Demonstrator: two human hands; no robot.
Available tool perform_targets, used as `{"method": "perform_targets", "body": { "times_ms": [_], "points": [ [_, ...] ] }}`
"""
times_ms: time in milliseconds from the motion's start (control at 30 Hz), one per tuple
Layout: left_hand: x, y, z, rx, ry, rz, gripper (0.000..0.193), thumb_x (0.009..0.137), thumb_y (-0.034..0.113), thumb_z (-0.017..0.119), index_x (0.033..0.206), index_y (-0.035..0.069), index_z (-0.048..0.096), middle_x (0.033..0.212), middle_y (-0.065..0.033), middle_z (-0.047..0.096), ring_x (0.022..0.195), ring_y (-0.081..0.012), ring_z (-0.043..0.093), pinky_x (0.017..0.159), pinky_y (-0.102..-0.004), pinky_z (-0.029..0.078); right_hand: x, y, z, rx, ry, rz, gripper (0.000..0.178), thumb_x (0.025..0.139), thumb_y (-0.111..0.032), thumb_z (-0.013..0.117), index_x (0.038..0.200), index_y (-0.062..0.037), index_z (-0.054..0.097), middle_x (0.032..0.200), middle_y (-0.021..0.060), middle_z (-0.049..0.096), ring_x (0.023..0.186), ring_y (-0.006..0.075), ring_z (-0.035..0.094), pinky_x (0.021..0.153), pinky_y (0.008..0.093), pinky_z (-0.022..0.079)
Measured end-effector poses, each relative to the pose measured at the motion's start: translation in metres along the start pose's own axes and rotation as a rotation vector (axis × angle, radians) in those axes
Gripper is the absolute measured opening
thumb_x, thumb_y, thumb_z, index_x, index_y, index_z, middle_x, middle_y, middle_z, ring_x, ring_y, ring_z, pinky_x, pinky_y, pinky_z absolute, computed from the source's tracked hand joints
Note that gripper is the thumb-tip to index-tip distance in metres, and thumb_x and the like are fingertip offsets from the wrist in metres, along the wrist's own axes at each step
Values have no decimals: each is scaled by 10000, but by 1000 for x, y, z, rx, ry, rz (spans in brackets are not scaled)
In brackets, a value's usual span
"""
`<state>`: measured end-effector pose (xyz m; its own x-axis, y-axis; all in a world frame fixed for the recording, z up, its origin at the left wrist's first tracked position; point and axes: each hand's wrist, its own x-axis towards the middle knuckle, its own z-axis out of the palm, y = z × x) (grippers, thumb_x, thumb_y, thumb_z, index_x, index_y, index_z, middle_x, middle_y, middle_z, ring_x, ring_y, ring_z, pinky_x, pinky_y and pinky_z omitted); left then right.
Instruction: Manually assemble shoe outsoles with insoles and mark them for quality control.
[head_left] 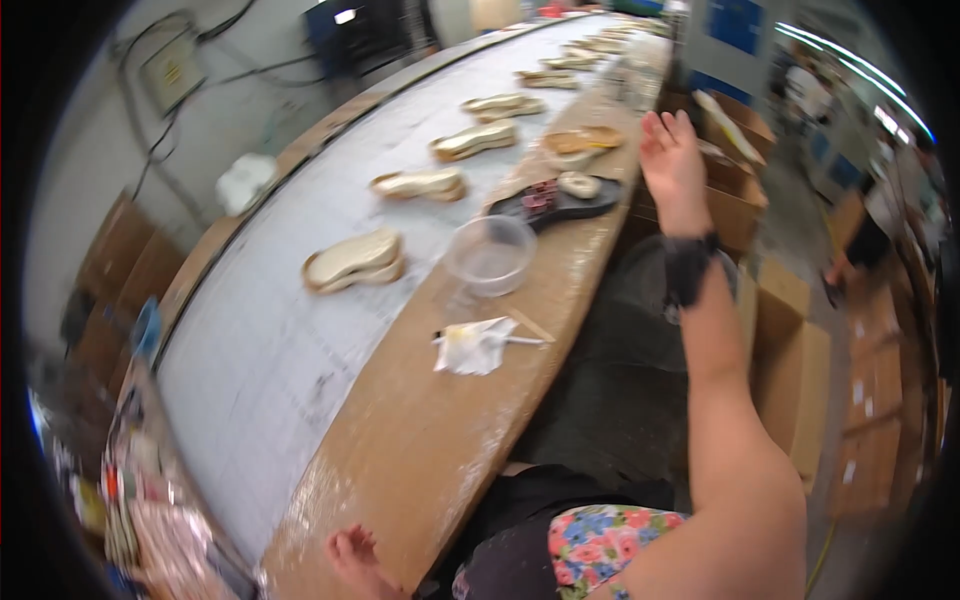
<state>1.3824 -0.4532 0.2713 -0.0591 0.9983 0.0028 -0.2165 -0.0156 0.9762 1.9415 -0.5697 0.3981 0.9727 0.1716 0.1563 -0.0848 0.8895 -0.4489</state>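
Observation:
My right hand (672,160) is raised at the far right of the brown ledge, palm showing and fingers stretched, with nothing in it. Nearest to it on the ledge is a cream and tan shoe sole (580,146). Just this side of that lies a black sole (585,207) with a small dark-red item and a cream round piece on it. Low over the ledge's near end is my left hand (352,552), empty, its fingers loosely bent and a little blurred. A clear plastic tub (490,257) and a crumpled white cloth (472,347) with a thin stick rest between the hands.
Several cream shoe soles (357,262) lie in a row along the white conveyor belt (270,340). The wrapped brown ledge (430,430) runs along its right side. Open cardboard boxes (785,350) stand right of my arm. A wall with cables is at the left; people are blurred at far right.

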Motion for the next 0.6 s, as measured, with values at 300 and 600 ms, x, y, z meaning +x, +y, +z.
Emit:
{"method": "perform_targets", "body": {
  "times_ms": [300,600],
  "points": [
    [4,-21,-28,116,13,91,69,855,78,525,877,26,486,714,-72,582,679,-132,545,643,-233,437,-186,195,99,-204,-398,818,263,850,-257,542,1018,-56,521,1049,87,587,757,102,553,603,227,447],
    [-2,-23,-12,140,138,-41,101,795,15,591,848,-57,637,793,-105,632,681,-137,569,661,-229,453,-53,438,7,-1452,-248,144,538,693,-337,626,1036,66,535,1004,268,571,1006,376,529,858,377,413]
  ]
}}
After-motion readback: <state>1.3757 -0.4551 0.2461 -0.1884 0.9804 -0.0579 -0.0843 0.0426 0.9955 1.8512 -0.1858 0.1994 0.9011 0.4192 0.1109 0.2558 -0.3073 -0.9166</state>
